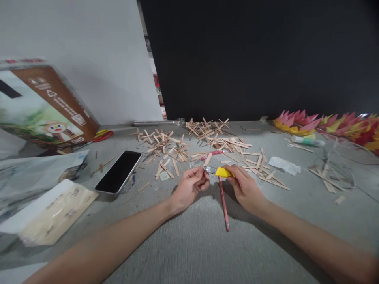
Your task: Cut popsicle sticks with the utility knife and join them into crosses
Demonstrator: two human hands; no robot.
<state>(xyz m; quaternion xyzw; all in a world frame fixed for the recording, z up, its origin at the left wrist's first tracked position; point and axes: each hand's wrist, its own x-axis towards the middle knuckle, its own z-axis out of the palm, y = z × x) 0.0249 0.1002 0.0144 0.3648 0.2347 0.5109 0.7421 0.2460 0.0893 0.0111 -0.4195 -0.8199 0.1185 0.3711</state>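
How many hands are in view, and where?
2. The left hand pinches a stick near the picture's centre; the right hand, to its right, holds a yellow cutter.

Sticks [161,142]: matt wood | phone [119,172]: smooth, glossy black screen | blade [211,170]: metal | tissue [284,165]: matt paper

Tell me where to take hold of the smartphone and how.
Grip the smartphone across its middle, by its two long edges. Coming from above and the near right with the left hand, once freed, looks best: it lies flat, screen up, so only the edges offer a hold, and the packet sits by its near-left corner.
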